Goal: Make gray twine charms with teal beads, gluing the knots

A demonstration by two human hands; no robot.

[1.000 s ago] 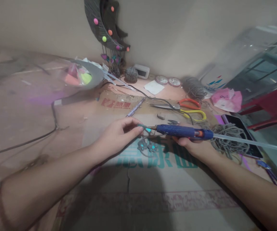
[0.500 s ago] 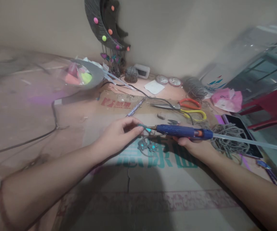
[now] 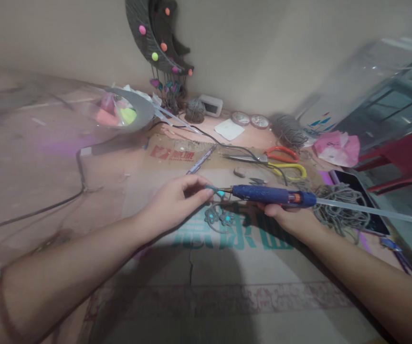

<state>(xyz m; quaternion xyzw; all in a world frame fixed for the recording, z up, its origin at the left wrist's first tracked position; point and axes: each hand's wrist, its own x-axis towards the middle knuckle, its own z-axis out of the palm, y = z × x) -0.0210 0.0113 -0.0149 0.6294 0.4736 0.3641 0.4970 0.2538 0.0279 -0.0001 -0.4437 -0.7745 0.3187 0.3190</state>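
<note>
My right hand (image 3: 280,214) is wrapped around a blue hot glue gun (image 3: 263,193), with a long clear glue stick (image 3: 363,210) running out of its back. The gun's nozzle points left, close to the fingertips of my left hand (image 3: 191,193). Those fingers pinch a small piece of grey cord (image 3: 210,187), and a turquoise spot (image 3: 221,193) shows beside the nozzle. Whether nozzle and cord touch, I cannot tell. Just below lie two grey cord flowers (image 3: 227,218) with turquoise centres, on printed cardboard (image 3: 155,296).
Behind the hands lie scissors (image 3: 286,154) with red and yellow handles and a pen (image 3: 201,160). Tangled grey yarn (image 3: 342,208) rests on a dark tablet (image 3: 379,222) at right. A black cable (image 3: 223,141) crosses the back. A decorated crescent moon (image 3: 141,43) stands against the wall.
Hardly anything differs. Both hands and the glue gun hold nearly the same position, nozzle still beside the left fingertips.
</note>
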